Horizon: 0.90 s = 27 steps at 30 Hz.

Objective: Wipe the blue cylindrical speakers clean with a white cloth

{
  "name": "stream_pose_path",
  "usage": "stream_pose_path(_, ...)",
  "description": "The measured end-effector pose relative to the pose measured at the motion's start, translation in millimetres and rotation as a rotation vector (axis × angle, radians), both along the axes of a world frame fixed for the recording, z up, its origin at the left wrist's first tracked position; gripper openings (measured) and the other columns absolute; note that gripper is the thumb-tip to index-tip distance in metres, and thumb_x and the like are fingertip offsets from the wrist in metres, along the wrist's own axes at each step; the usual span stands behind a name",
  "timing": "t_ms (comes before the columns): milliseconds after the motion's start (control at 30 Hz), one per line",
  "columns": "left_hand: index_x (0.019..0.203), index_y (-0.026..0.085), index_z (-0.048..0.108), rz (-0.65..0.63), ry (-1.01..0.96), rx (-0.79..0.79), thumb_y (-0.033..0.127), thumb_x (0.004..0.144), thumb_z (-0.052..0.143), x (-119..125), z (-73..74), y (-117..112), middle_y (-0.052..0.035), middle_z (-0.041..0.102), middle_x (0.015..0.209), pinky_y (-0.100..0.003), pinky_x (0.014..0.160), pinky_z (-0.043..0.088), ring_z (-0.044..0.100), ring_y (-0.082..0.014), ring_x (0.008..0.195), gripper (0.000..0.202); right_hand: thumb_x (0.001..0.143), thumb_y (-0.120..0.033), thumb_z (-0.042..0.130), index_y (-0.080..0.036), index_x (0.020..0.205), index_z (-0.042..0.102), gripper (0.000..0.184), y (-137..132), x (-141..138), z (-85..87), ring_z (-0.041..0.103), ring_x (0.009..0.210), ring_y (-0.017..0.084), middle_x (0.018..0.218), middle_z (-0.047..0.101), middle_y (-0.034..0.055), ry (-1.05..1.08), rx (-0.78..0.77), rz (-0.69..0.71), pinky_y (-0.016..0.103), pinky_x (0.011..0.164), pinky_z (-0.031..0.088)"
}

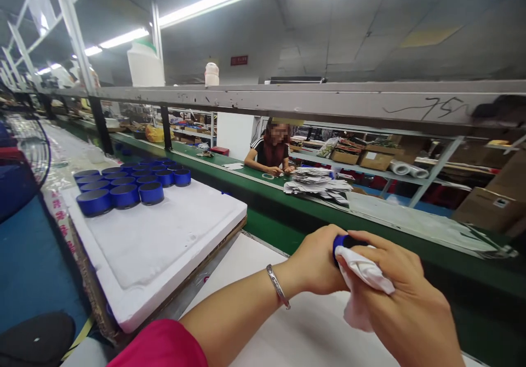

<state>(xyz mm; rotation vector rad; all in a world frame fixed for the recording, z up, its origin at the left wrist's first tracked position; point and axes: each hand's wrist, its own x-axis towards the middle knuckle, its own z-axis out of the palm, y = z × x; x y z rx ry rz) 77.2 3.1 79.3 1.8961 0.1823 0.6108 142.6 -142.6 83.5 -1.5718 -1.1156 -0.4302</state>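
My left hand (314, 263), with a silver bracelet at the wrist, is closed around a small blue cylinder (344, 241) of which only the top edge shows. My right hand (405, 301) is closed on a white cloth (364, 273) and presses it against the cylinder. Both hands are held above a white board at the near edge of the bench.
A white foam tray (164, 235) at the left carries several blue cylinders (123, 183) at its far end. A green conveyor belt (271, 197) runs across behind. Across it a seated person (271, 153) works next to a stack of papers (316, 183). Shelves with boxes stand behind.
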Motion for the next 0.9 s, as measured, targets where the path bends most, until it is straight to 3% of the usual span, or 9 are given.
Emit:
stream_pose_path(133, 0.125, 0.022, 0.069, -0.055, 0.014, 0.035, 0.018, 0.064, 0.099, -2, 2.2, 4, -0.0078, 0.075, 0.132, -0.046, 0.114, 0.061, 0.073, -0.0342, 0.124, 0.068, 0.075, -0.066, 0.088, -0.028, 0.101, 0.087, 0.046, 6, 17, 4.6, 0.076, 0.120, 0.040, 0.121, 0.084, 0.0118, 0.285, 0.008, -0.039, 0.058, 0.107, 0.065)
stream_pose_path(267, 0.125, 0.024, 0.074, -0.184, -0.019, 0.094, 0.019, 0.055, 0.110, -1, 7.6, 3, -0.0088, 0.068, 0.138, -0.049, 0.129, 0.056, 0.066, -0.0360, 0.140, 0.079, 0.046, -0.052, 0.099, -0.023, 0.098, 0.081, 0.062, 5, 27, 26.5, 0.078, 0.094, 0.036, 0.108, 0.082, 0.0147, 0.804, 0.145, -0.196, 0.044, 0.071, 0.066)
stream_pose_path(333, 0.125, 0.025, 0.077, -0.190, -0.100, 0.099, 0.018, 0.053, 0.113, -4, 11.8, 4, -0.0098, 0.063, 0.144, -0.047, 0.137, 0.048, 0.057, -0.0347, 0.154, 0.082, 0.036, -0.045, 0.104, -0.025, 0.091, 0.075, 0.065, 4, 28, 33.8, 0.074, 0.086, 0.030, 0.104, 0.079, 0.0121, 0.981, 0.227, -0.158, 0.035, 0.057, 0.059)
stream_pose_path(400, 0.126, 0.027, 0.078, -0.179, -0.143, 0.086, 0.018, 0.054, 0.115, -9, 15.9, 5, -0.0102, 0.062, 0.148, -0.046, 0.141, 0.044, 0.051, -0.0330, 0.160, 0.081, 0.026, -0.054, 0.110, -0.025, 0.088, 0.071, 0.078, 6, 29, 34.4, 0.069, 0.079, 0.025, 0.098, 0.076, 0.0089, 1.071, 0.231, -0.071, 0.031, 0.050, 0.054)
stream_pose_path(533, 0.126, 0.027, 0.078, -0.201, -0.165, 0.073, 0.018, 0.059, 0.114, -18, 21.1, 2, -0.0081, 0.069, 0.146, -0.048, 0.141, 0.043, 0.052, -0.0323, 0.159, 0.076, 0.020, -0.090, 0.108, -0.025, 0.086, 0.068, 0.100, 9, 34, 23.7, 0.053, 0.066, 0.018, 0.083, 0.062, 0.0025, 0.964, 0.127, 0.135, 0.031, 0.046, 0.047)
stream_pose_path(600, 0.129, 0.027, 0.079, -0.211, -0.162, 0.071, 0.020, 0.063, 0.114, -20, 22.8, 1, -0.0066, 0.073, 0.145, -0.049, 0.142, 0.043, 0.055, -0.0330, 0.156, 0.075, 0.023, -0.097, 0.105, -0.025, 0.082, 0.065, 0.101, 8, 36, 21.1, 0.048, 0.065, 0.016, 0.080, 0.057, 0.0001, 0.845, 0.107, 0.207, 0.032, 0.048, 0.047)
stream_pose_path(667, 0.139, 0.026, 0.078, -0.248, -0.155, 0.038, 0.023, 0.066, 0.113, -22, 24.6, 2, -0.0068, 0.072, 0.151, -0.048, 0.141, 0.043, 0.059, -0.0332, 0.155, 0.081, 0.024, -0.092, 0.107, -0.024, 0.080, 0.062, 0.099, 7, 33, 23.9, 0.047, 0.066, 0.015, 0.080, 0.054, -0.0019, 0.776, 0.141, 0.183, 0.031, 0.052, 0.050)
stream_pose_path(800, 0.169, 0.028, 0.062, -0.395, -0.097, -0.177, 0.022, 0.063, 0.115, -24, 26.3, 14, -0.0149, 0.064, 0.167, -0.049, 0.129, 0.055, 0.061, -0.0368, 0.158, 0.118, 0.019, -0.063, 0.113, -0.024, 0.082, 0.064, 0.089, 6, 20, 41.0, 0.055, 0.073, 0.018, 0.088, 0.060, 0.0006, 0.781, 0.278, -0.059, 0.030, 0.050, 0.050)
stream_pose_path(900, 0.164, 0.022, 0.069, -0.447, -0.104, -0.330, 0.030, 0.068, 0.113, -23, 23.2, 21, -0.0186, 0.069, 0.162, -0.053, 0.124, 0.059, 0.064, -0.0405, 0.154, 0.105, 0.030, -0.057, 0.107, -0.025, 0.085, 0.069, 0.074, 4, 13, 51.4, 0.057, 0.073, 0.021, 0.091, 0.064, 0.0052, 0.825, 0.302, -0.232, 0.032, 0.042, 0.044)
